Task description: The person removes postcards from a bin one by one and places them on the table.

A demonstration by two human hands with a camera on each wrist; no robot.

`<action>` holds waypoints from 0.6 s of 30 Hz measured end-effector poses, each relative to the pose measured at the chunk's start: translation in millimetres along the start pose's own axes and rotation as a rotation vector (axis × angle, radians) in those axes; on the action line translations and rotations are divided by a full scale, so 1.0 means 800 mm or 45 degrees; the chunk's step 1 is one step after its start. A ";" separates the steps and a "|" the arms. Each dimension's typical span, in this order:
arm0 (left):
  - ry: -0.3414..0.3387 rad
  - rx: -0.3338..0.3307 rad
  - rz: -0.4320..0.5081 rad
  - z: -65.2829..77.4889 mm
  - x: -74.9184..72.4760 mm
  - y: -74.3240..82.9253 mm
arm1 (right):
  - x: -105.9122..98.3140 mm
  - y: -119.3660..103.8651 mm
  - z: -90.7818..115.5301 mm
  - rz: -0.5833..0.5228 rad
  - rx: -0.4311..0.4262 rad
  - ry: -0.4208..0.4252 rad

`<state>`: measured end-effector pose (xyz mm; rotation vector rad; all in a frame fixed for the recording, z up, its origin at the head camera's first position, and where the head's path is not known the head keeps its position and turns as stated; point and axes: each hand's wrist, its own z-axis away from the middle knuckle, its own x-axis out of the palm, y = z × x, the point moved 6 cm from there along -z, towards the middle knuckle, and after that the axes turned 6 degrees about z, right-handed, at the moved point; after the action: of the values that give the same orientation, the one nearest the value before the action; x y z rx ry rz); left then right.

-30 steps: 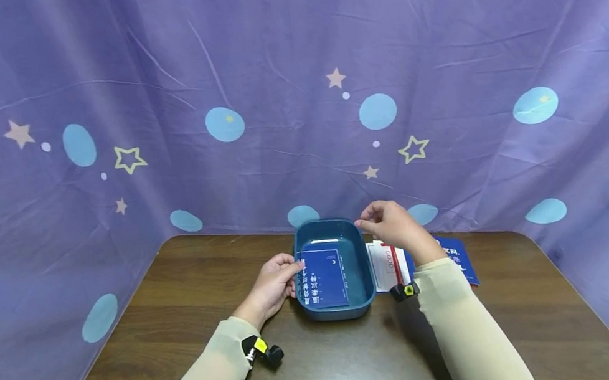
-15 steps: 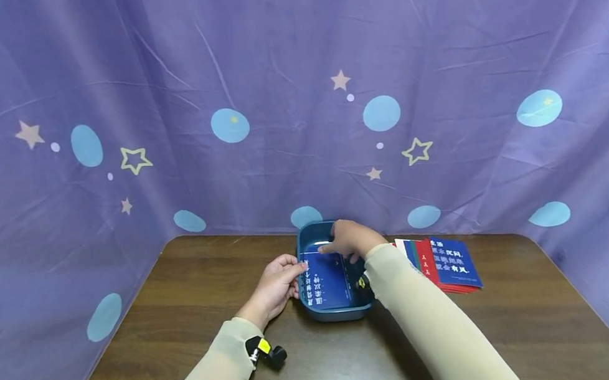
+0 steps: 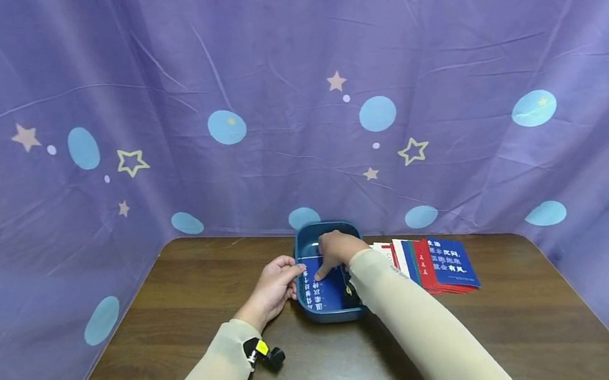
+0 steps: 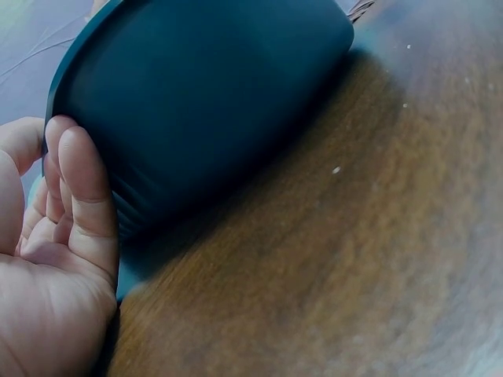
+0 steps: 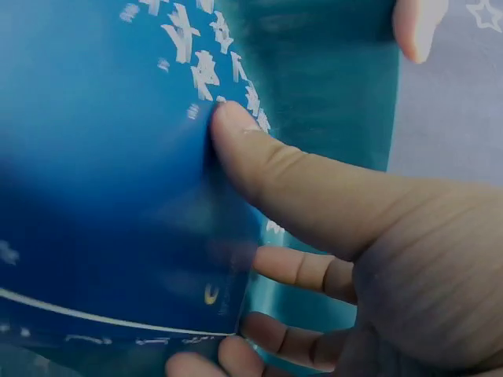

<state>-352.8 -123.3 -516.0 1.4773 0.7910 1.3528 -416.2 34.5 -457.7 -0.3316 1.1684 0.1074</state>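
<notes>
A dark teal plastic bin (image 3: 337, 316) stands on the wooden table. My left hand (image 3: 272, 288) grips its left wall, thumb at the rim and fingers along the outside, as the left wrist view shows of the hand (image 4: 71, 228). Inside the bin is a blue card (image 3: 332, 298) with white Chinese characters. Reaching in from the right, my right hand (image 3: 339, 250) pinches this card. In the right wrist view the thumb lies on the face of the card (image 5: 102, 181), and the other fingers are at its edges, partly behind it.
Right of the bin, several overlapping cards lie in a row: a white and red one (image 3: 384, 248), a red one (image 3: 424, 264) and a blue one (image 3: 454, 264) with white characters. A purple curtain (image 3: 290, 166) hangs behind the table (image 3: 208, 282).
My right hand has moved left from beside the bin's far right corner into the bin and now holds the blue card. The left hand keeps its grip on the bin.
</notes>
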 end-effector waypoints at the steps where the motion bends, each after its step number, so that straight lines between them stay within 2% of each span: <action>1: -0.001 0.000 -0.002 0.000 0.000 0.000 | 0.000 0.001 0.000 -0.039 0.001 -0.005; 5: -0.007 -0.001 -0.006 -0.001 -0.001 0.000 | 0.000 0.005 0.001 -0.140 0.003 0.002; 14: -0.011 -0.010 -0.004 -0.002 -0.002 -0.001 | -0.010 0.016 0.007 -0.094 0.017 0.077; 18: -0.012 -0.009 0.003 -0.004 -0.001 -0.002 | -0.021 0.019 0.008 -0.121 0.019 0.129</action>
<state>-355.8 -122.9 -517.9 1.4783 0.7777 1.3481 -421.0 52.2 -443.2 -0.3826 1.2506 -0.0013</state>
